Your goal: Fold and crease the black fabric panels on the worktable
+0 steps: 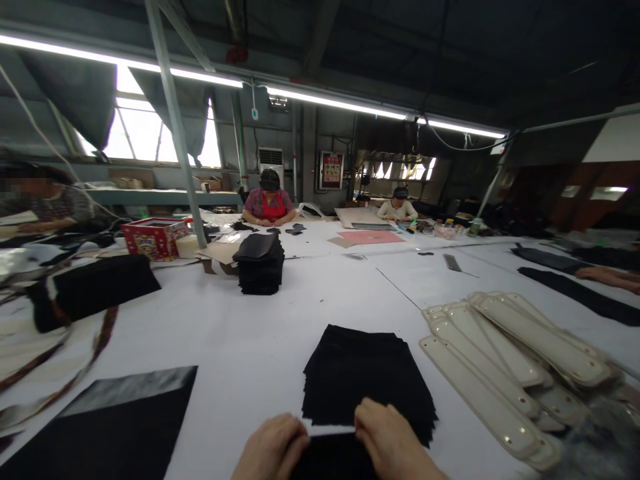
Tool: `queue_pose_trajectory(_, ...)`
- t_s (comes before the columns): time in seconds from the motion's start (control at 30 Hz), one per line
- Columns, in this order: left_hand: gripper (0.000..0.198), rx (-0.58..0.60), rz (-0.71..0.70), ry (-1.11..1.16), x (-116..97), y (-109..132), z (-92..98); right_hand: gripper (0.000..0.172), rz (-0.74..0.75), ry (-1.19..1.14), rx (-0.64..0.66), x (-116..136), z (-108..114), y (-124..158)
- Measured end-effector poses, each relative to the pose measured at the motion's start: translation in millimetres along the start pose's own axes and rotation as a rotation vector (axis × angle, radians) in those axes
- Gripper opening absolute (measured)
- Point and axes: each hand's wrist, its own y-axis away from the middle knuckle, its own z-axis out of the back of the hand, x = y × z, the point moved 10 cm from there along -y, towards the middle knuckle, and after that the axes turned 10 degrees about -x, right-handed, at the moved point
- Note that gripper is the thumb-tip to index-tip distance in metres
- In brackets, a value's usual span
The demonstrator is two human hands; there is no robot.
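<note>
At the bottom of the view, my left hand (275,445) and my right hand (387,433) pinch the two upper corners of a black fabric piece (333,457). Its lower part runs out of the frame. Just beyond it lies a fanned stack of black fabric pieces (365,373), with slightly uneven edges; my right hand overlaps its near edge. To the left on the white table (225,347) is a larger black sheet (115,427) with a grey strip along its far side.
Cream strips with rivets (495,353) are piled at the right. Farther back stand a tall black stack (259,263), a red box (155,239) and a metal pole (175,120). Co-workers sit across the table, and another person's hand (607,277) rests at the right edge.
</note>
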Motion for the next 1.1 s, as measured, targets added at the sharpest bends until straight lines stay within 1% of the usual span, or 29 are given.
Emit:
queue_pose_trajectory(0.07, 0.018, -0.088, 0.013, -0.020, -20, -42, 0.0, 0.024, -0.052, 0.087, 0.028, -33, 16, -29)
queue_pose_trajectory(0.13, 0.019, -0.158, -0.011, -0.070, -34, -82, -7.6, 0.025, -0.073, 0.182, 0.012, -60, 23, -57)
queue_pose_trajectory(0.2, 0.017, -0.219, -0.046, -0.140, -37, -112, -22.0, 0.026, -0.092, 0.237, -0.028, -81, 19, -76)
queue_pose_trajectory(0.27, 0.019, -0.256, -0.081, -0.219, -31, -129, -42.2, 0.029, -0.101, 0.262, -0.066, -94, 4, -83)
queue_pose_trajectory(0.37, 0.036, -0.251, -0.129, -0.307, -11, -134, -74.3, 0.037, -0.105, 0.271, -0.124, -103, -26, -72)
queue_pose_trajectory(0.4, 0.040, -0.243, -0.143, -0.319, -4, -133, -82.3, 0.040, -0.107, 0.268, -0.157, -105, -33, -66)
queue_pose_trajectory(0.47, 0.044, -0.232, -0.166, -0.323, 4, -130, -91.7, 0.045, -0.112, 0.259, -0.225, -108, -44, -55)
queue_pose_trajectory(0.57, 0.048, -0.210, -0.171, -0.315, 9, -129, -93.3, 0.048, -0.102, 0.237, -0.269, -113, -53, -47)
queue_pose_trajectory(0.67, 0.056, -0.186, -0.152, -0.285, 5, -126, -83.8, 0.045, -0.048, 0.229, -0.264, -112, -58, -47)
queue_pose_trajectory(0.73, 0.063, -0.205, -0.132, -0.255, -2, -119, -66.9, 0.045, -0.030, 0.225, -0.267, -113, -60, -48)
queue_pose_trajectory(0.77, 0.064, -0.235, -0.115, -0.234, -8, -113, -53.5, 0.046, -0.041, 0.220, -0.272, -115, -60, -48)
queue_pose_trajectory(0.8, 0.062, -0.276, -0.097, -0.206, -14, -105, -36.6, 0.048, -0.063, 0.211, -0.278, -118, -60, -49)
queue_pose_trajectory(0.87, 0.053, -0.383, -0.057, -0.133, -26, -81, 6.7, 0.059, -0.126, 0.176, -0.302, -125, -55, -49)
queue_pose_trajectory(0.93, 0.042, -0.491, -0.023, -0.081, -35, -48, 58.0, 0.065, -0.188, 0.119, -0.373, -129, -42, -47)
queue_pose_trajectory(1.0, 0.041, -0.556, -0.004, -0.112, -38, -9, 108.2, 0.067, -0.228, 0.049, -0.503, -126, -21, -41)
queue_pose_trajectory(1.07, 0.049, -0.543, -0.023, -0.233, -39, 32, 146.6, 0.064, -0.222, -0.034, -0.608, -111, -1, -32)
queue_pose_trajectory(1.1, 0.054, -0.526, -0.016, -0.293, -36, 52, 160.9, 0.060, -0.204, -0.084, -0.625, -99, 5, -28)
